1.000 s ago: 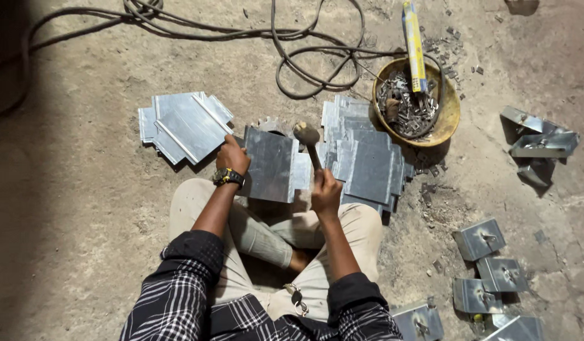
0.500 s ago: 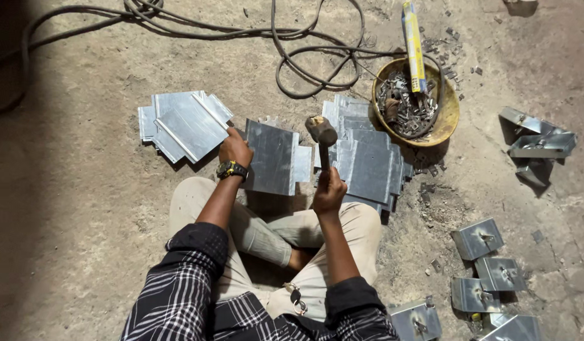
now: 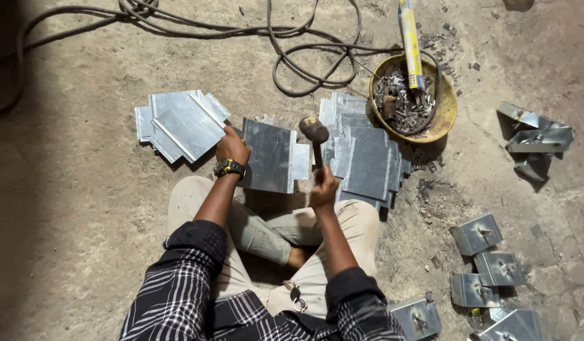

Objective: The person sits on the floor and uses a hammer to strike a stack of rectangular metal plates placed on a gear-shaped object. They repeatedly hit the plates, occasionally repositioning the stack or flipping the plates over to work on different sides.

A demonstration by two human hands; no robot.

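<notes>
Sheet metal, thin and stiff: the flat grey rectangular galvanised plate (image 3: 270,155) lies on the concrete floor (image 3: 83,208) just in front of the person's crossed legs, between two stacks of similar plates (image 3: 181,125) (image 3: 364,158). It looks light, slick and sharp-edged, best pinned by an edge. The left hand (image 3: 232,146) presses its left edge. The right hand (image 3: 323,187) is closed around the wooden-handled steel hammer (image 3: 315,142), head pointing away from the body, handle running toward the person, poised above the plate's right edge.
</notes>
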